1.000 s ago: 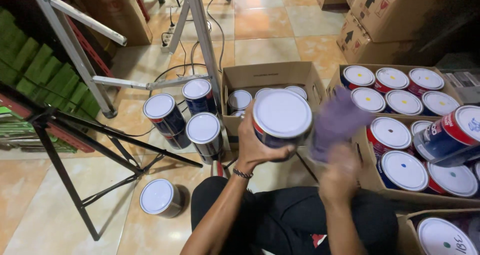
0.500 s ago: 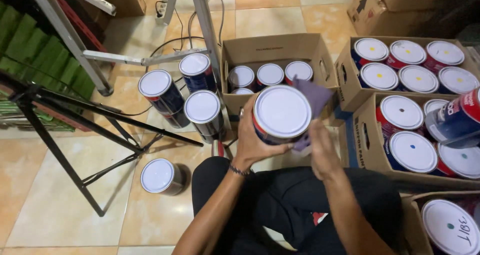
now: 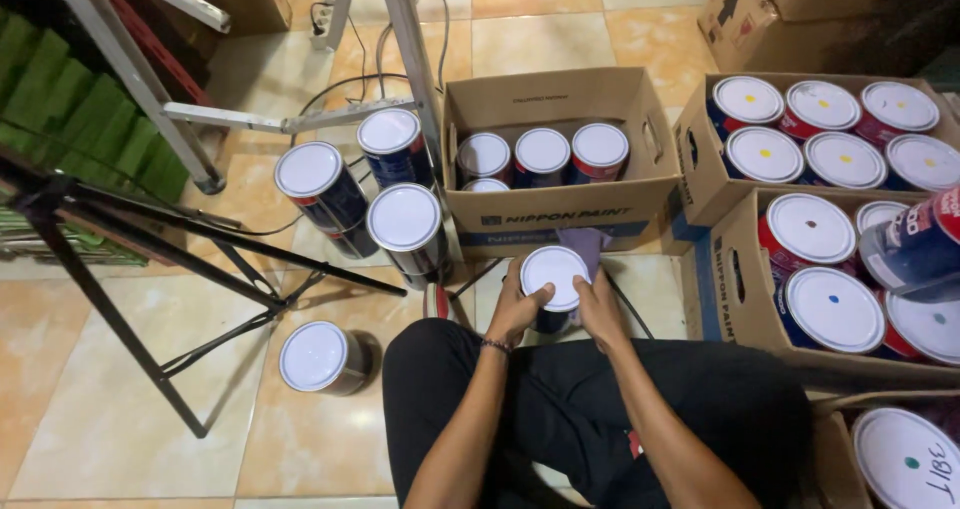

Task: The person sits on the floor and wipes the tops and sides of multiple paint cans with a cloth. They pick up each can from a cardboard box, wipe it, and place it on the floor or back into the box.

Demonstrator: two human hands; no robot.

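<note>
Underfoot, glossy tan floor tiles (image 3: 110,419), seen past black trousers (image 3: 620,409) at the bottom edge. Just beyond the knees, both hands wrapped around one paint can (image 3: 555,279) held low over the floor: left hand (image 3: 515,309) closed on its left side, a beaded bracelet (image 3: 497,346) at the wrist; right hand (image 3: 603,309) closed on its right side, fingers also pinching a purple cloth (image 3: 585,244) that sticks out behind the can. White lid facing up, dark body below.

Left of the knees, a lone can (image 3: 318,357) standing on the tiles. A little further on, three more cans (image 3: 372,194) bunched together, nearly touching, tilted in the wide view. Across that side, black tripod legs (image 3: 200,259) slanting over the floor — between the camera and the green slats (image 3: 85,119) at the far left.

Straight ahead, an open cardboard box (image 3: 560,214) with four cans along its back and left, the rest bare. To the right, two more boxes (image 3: 735,259) packed with white-lidded cans, coloured dots on the lids; one can lying on its side on top.

Further back — a grey metal stand (image 3: 400,39), a tangle of cables (image 3: 350,64) leading to a power strip, and another carton (image 3: 760,9).
</note>
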